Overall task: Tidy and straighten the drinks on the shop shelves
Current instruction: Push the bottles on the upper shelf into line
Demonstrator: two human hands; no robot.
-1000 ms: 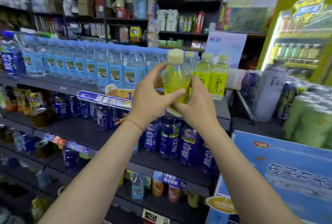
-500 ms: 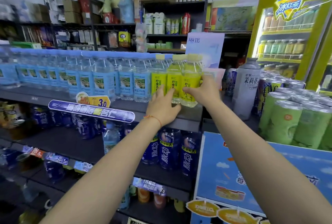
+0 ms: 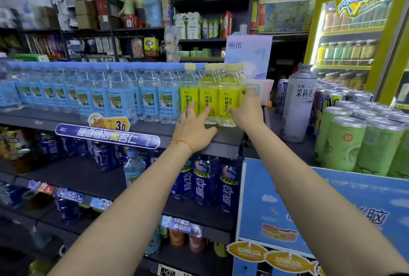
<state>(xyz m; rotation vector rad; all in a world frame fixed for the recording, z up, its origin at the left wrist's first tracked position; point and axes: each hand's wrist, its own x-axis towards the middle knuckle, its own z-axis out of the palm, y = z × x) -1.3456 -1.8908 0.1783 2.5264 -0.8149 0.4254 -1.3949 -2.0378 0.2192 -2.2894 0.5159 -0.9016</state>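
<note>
Bright; edges blurred, wide-angle warp

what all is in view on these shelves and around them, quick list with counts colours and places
yellow lemon soda bottles: three in front, more behind, right end of top shelf
water bottles: a long row, blue labels and caps, top shelf left of the yellow ones
dark blue drink bottles: many, shelf below
top shelf: one, dark grey
price strip: one, blue, top shelf edge, 3.0 tag above it
green cans: several, on the right display
grey jasmine tea bottle: one, right of the shelf
drinks fridge: one, yellow, far right
left hand: fingers spread against the yellow bottles
right hand: curled round the rightmost yellow bottle
</note>
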